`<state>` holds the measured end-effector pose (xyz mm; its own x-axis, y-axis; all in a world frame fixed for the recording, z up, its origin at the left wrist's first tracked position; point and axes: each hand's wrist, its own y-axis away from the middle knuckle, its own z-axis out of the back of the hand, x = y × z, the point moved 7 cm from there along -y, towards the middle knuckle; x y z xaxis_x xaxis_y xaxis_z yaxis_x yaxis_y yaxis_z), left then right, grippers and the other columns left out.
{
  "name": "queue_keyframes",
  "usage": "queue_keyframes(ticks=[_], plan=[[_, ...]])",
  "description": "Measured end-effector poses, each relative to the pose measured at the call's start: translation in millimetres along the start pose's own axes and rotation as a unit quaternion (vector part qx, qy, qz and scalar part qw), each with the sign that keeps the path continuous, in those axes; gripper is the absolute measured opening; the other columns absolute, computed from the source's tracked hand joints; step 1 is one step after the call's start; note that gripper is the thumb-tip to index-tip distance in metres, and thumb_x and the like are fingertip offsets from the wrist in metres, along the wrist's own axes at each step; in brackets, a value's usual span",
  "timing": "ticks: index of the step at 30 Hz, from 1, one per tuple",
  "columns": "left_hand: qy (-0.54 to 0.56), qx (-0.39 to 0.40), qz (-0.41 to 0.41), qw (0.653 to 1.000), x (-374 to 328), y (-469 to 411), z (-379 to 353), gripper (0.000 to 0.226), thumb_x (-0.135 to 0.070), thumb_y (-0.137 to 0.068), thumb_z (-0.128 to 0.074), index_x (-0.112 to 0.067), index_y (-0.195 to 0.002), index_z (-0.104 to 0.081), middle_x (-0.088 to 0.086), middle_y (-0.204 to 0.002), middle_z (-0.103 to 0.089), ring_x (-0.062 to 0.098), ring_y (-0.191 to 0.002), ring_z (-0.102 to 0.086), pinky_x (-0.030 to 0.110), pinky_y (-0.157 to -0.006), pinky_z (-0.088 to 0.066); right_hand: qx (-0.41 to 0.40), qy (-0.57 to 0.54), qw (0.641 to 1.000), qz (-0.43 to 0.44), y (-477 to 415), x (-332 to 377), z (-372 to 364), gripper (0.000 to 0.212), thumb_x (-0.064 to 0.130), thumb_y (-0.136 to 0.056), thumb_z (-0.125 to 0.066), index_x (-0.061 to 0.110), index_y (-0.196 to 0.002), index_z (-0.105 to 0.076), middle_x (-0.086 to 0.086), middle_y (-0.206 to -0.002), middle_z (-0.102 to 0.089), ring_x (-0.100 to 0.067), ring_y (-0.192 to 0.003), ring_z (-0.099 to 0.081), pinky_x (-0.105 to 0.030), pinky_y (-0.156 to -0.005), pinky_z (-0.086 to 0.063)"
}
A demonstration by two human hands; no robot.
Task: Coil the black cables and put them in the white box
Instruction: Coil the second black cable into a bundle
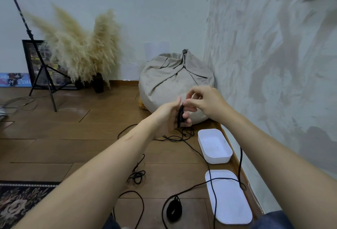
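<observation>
Black cable point(180, 117), wound into a small coil, sits at frame centre, gripped in the left hand point(166, 119). The right hand point(206, 102) appears to pinch its top strand. It looks light, limp and springy, so clasp all loops together. The white box point(218, 159) lies just below and right of it, and loose cables point(136, 175) lie lower centre.

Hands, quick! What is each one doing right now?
Left hand: closed round a black cable coil.
Right hand: fingers curled at the coil's top; whether they pinch it cannot be told.
</observation>
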<state>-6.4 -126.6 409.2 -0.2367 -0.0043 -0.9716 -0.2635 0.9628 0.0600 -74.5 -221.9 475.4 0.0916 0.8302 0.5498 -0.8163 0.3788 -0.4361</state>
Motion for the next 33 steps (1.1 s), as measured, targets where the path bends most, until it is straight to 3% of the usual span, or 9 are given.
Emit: queue_keyframes(ticks=[5, 11, 16, 20, 23, 27, 29, 31, 33], plan=[[-0.124, 0.009, -0.023, 0.992, 2.8, -0.9, 3.1, 0.033, -0.018, -0.110, -0.041, 0.004, -0.128, -0.058, -0.002, -0.076, -0.050, 0.015, -0.078, -0.060, 0.028, -0.082, -0.053, 0.011, -0.010, 1.000, -0.024, 1.0, -15.4, -0.2, 0.017, 0.033, -0.084, -0.079, 0.020, -0.080, -0.069, 0.002, -0.064, -0.060, -0.001, -0.058, -0.049, -0.018, -0.059, -0.038], [-0.099, -0.018, -0.052, 0.994, -5.5, 2.4, 18.3, 0.033, -0.009, -0.109, -0.039, 0.010, -0.131, -0.056, 0.001, -0.085, -0.068, 0.015, -0.085, -0.065, 0.028, -0.083, -0.056, 0.095, -0.063, 0.993, -0.037, 1.1, -27.1, -5.4, 0.011, 0.016, -0.097, -0.062, 0.012, -0.106, -0.068, -0.002, -0.079, -0.061, -0.013, -0.069, -0.055, -0.027, -0.067, -0.047], [-0.013, 0.062, -0.031, 0.997, -15.9, 13.1, 0.0, 0.034, -0.006, -0.107, -0.040, 0.010, -0.135, -0.052, 0.008, -0.100, -0.070, 0.018, -0.097, -0.067, 0.030, -0.091, -0.057, -0.009, -0.096, 0.994, -0.051, 0.4, -33.3, 4.7, 0.005, 0.024, -0.093, -0.070, 0.019, -0.092, -0.071, -0.002, -0.074, -0.066, -0.011, -0.064, -0.056, -0.024, -0.063, -0.047], [0.026, 0.102, -0.054, 0.993, -29.7, 16.1, -17.4, 0.036, -0.008, -0.108, -0.041, 0.008, -0.138, -0.051, 0.011, -0.116, -0.069, 0.023, -0.115, -0.064, 0.035, -0.103, -0.053, -0.011, -0.205, 0.977, -0.063, 1.7, -22.0, -8.7, 0.013, 0.001, -0.094, -0.061, 0.000, -0.103, -0.071, -0.017, -0.083, -0.069, -0.012, -0.071, -0.063, -0.023, -0.066, -0.051], [0.080, 0.036, -0.111, 0.990, -41.0, 10.4, -12.2, 0.028, -0.008, -0.108, -0.041, 0.001, -0.126, -0.061, 0.010, -0.116, -0.073, 0.020, -0.111, -0.068, 0.031, -0.103, -0.053, 0.029, -0.245, 0.964, -0.097, 4.8, -13.6, -33.0, 0.024, -0.011, -0.095, -0.047, -0.002, -0.109, -0.065, -0.011, -0.080, -0.066, -0.010, -0.059, -0.058, -0.020, -0.054, -0.047], [0.093, -0.095, -0.202, 0.970, -51.4, 2.5, 21.8, 0.029, -0.007, -0.109, -0.040, 0.001, -0.131, -0.057, 0.009, -0.122, -0.070, 0.018, -0.116, -0.066, 0.026, -0.101, -0.053, 0.225, -0.179, 0.953, -0.101, 23.9, 2.6, -79.4, 0.027, 0.009, -0.104, -0.048, 0.024, -0.126, -0.048, -0.011, -0.090, -0.070, -0.017, -0.062, -0.058, -0.023, -0.057, -0.050], [0.019, -0.172, -0.225, 0.959, -49.3, 3.5, 44.6, 0.028, -0.010, -0.108, -0.044, -0.003, -0.130, -0.059, 0.007, -0.122, -0.072, 0.017, -0.119, -0.066, 0.028, -0.103, -0.052, 0.289, -0.131, 0.945, -0.083, 29.8, 12.5, -87.6, 0.023, 0.012, -0.105, -0.047, 0.014, -0.127, -0.053, -0.009, -0.087, -0.070, -0.017, -0.060, -0.059, -0.025, -0.057, -0.050], [-0.095, -0.244, -0.229, 0.938, -44.0, 8.6, 63.3, 0.022, -0.013, -0.108, -0.048, -0.010, -0.123, -0.063, -0.001, -0.114, -0.075, 0.010, -0.111, -0.067, 0.029, -0.103, -0.049, 0.301, -0.073, 0.948, -0.070, 26.1, 16.4, -82.2, 0.021, 0.016, -0.104, -0.050, 0.003, -0.118, -0.058, -0.005, -0.084, -0.073, -0.016, -0.059, -0.058, -0.027, -0.057, -0.049], [-0.232, -0.295, -0.217, 0.901, -37.0, 11.8, 74.4, 0.019, -0.017, -0.107, -0.049, -0.015, -0.118, -0.065, -0.010, -0.106, -0.075, 0.005, -0.105, -0.066, 0.029, -0.102, -0.048, 0.299, -0.012, 0.953, -0.053, 20.3, 17.2, -69.7, 0.019, 0.018, -0.101, -0.054, 0.003, -0.109, -0.064, -0.001, -0.081, -0.074, -0.011, -0.057, -0.057, -0.023, -0.058, -0.048]])
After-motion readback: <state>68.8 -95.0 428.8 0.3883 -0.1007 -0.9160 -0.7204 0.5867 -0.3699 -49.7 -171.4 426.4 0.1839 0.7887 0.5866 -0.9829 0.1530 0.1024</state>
